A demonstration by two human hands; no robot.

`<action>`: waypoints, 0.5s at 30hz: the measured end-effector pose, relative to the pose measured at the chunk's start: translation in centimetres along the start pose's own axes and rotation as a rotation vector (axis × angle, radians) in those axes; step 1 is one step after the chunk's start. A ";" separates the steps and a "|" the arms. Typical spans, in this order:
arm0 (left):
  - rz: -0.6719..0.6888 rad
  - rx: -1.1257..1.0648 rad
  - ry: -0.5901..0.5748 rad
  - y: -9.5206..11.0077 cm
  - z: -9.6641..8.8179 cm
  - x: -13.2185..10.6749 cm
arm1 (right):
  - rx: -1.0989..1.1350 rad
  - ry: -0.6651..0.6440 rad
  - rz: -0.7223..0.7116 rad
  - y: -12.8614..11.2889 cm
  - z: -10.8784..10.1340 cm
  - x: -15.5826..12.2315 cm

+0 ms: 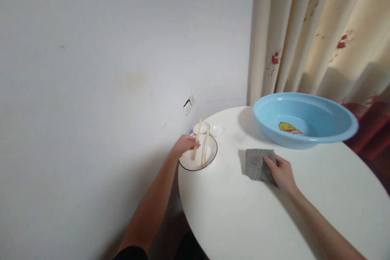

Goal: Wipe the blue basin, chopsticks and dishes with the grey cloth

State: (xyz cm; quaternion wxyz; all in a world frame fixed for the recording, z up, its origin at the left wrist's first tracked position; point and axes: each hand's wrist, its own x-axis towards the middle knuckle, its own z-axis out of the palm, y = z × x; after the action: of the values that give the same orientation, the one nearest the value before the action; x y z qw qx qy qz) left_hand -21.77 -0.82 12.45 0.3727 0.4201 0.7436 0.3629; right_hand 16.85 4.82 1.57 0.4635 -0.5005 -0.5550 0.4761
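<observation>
At the table's left edge my left hand [186,144] is closed on a few pale chopsticks [197,138], held over a white dark-rimmed plate [190,163]. More chopsticks [205,148] rest in that plate, leaning on its far rim. Between the thumb and fingers of my right hand [282,171] is a grey folded cloth [256,165], held at its right side just above or on the tabletop; which of the two I cannot tell.
A large light-blue basin [330,128] with a duck picture inside stands at the back right of the round white table [231,211]. Behind the plate sit a small white bowl [196,128] and a small white dish [216,130]. A wall with a socket [187,108] borders the left; curtains [304,48] hang behind.
</observation>
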 end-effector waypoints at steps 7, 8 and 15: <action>0.342 -0.067 -0.089 4.5 5.8 -5.2 | -0.080 0.034 -0.095 -0.3 0.0 0.0; 0.369 -0.052 -0.128 4.8 7.5 -5.8 | -0.118 0.032 -0.127 -0.3 0.0 0.0; 0.422 -0.175 -0.187 3.1 17.7 -4.8 | -0.224 0.116 -0.280 -0.2 -0.2 0.3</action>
State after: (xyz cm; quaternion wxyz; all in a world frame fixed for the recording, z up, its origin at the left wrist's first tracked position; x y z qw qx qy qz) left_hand -3.68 0.10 8.14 0.3909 0.5641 0.5673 0.4551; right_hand 16.97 5.12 1.75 0.4979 -0.4934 -0.6410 0.3126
